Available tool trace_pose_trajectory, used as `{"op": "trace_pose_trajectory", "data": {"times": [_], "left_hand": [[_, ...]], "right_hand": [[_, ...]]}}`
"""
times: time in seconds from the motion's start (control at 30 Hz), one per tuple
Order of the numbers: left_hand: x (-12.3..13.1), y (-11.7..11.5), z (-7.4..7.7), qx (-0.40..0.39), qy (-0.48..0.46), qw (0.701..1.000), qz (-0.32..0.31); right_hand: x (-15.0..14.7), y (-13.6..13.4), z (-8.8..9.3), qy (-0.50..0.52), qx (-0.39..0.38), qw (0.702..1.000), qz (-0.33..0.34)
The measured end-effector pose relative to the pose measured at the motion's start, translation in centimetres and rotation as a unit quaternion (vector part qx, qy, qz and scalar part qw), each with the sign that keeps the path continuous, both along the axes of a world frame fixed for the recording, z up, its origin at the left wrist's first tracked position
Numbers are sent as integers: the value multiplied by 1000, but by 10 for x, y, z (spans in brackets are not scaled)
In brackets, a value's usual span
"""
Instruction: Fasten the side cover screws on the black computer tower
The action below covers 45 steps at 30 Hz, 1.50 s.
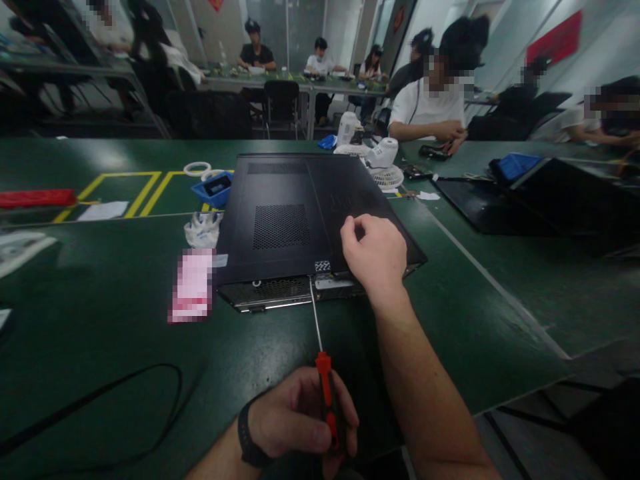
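Gripping a screwdriver (325,387), the left hand (295,412) faces the black case (315,213) lying under the half-curled, apparently empty right hand (381,252).

Looks like a shared electronics workshop, judging by the green counter (240,347) with yellow markings (143,195), computer case (320,200), screwdriver (325,380), white fans (384,155) and people (435,100) seated at several workplaces.

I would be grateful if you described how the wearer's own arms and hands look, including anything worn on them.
The left hand is ungloved, with a plain black band around its wrist; whether it carries a watch face cannot be seen. The right hand is also ungloved, and its wrist has nothing on it. No sleeve shows on either forearm.
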<state>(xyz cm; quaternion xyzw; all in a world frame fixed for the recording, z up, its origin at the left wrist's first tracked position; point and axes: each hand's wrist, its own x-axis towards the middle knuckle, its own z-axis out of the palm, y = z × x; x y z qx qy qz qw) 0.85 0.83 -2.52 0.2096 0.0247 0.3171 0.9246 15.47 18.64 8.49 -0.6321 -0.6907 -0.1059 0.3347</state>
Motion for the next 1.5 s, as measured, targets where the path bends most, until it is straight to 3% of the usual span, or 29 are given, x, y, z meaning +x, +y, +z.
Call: {"op": "trace_pose_trajectory", "data": {"times": [0.3,0.63,0.97,1.5], "left_hand": [[3,2,-5,14,-36,999,18],[0,1,4,-4,3,1000,2],[2,2,-4,20,-20,999,17],[1,1,1,17,-33,999,26]], "right_hand": [[-1,0,0,13,-4,1000,3],[-1,1,0,5,2,1000,0],[-1,-2,2,-1,-7,1000,-2],[-1,-1,1,5,-2,1000,-1]]}}
